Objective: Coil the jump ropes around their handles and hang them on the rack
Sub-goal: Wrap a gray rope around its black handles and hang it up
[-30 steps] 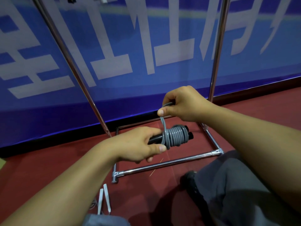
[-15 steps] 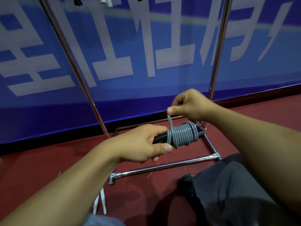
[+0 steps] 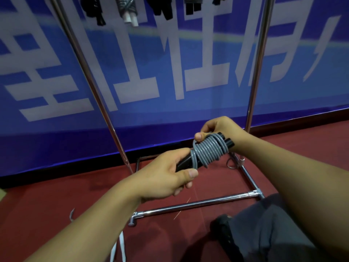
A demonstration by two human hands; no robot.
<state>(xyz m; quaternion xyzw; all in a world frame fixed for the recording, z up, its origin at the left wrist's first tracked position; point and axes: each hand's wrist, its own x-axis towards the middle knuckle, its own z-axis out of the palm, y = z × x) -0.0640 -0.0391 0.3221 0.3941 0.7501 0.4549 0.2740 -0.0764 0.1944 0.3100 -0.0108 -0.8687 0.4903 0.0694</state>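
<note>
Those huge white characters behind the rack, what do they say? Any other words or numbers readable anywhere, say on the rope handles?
Blue banner: large white characters, cropped by the frame and motion-blurred; I cannot read them with confidence.
Black handles: no print visible.
Gray rope: no markings.
Bundles hanging on the rack: no readable label.

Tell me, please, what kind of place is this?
Probably a sports hall or gym: a red floor, a big blue banner along the wall, and a metal rack hung with coiled jump ropes.

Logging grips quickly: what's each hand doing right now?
Left hand: grip closed around the black handles.
Right hand: grip pinching the grey rope.
</note>
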